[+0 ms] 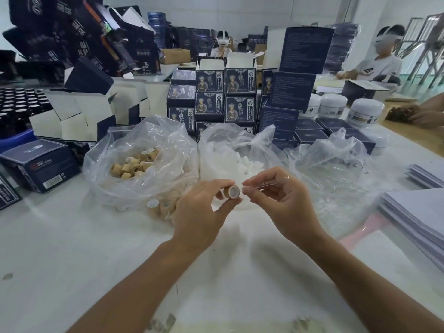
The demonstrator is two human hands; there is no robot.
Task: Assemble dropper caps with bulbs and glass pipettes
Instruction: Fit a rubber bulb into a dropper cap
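Above the table's (72, 248) near middle, our left hand (199, 207) pinches the cap (233, 191), open end rightward; our right hand (276, 198) pinches the glass tube (269, 185). We should line it up straight, then push gently.

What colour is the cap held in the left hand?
Tan, wood-like, with a white inside; the cap shows best in the head view.

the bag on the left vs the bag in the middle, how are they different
The left bag holds tan ring-shaped caps; the middle bag holds small white pieces, likely the bulbs. The left bag's contents lie in two heaps, one deep inside and one near its front edge; the middle bag's form one white mound, partly hidden by the hands. Both are clear, crumpled plastic, open at the top, side by side on the white table.
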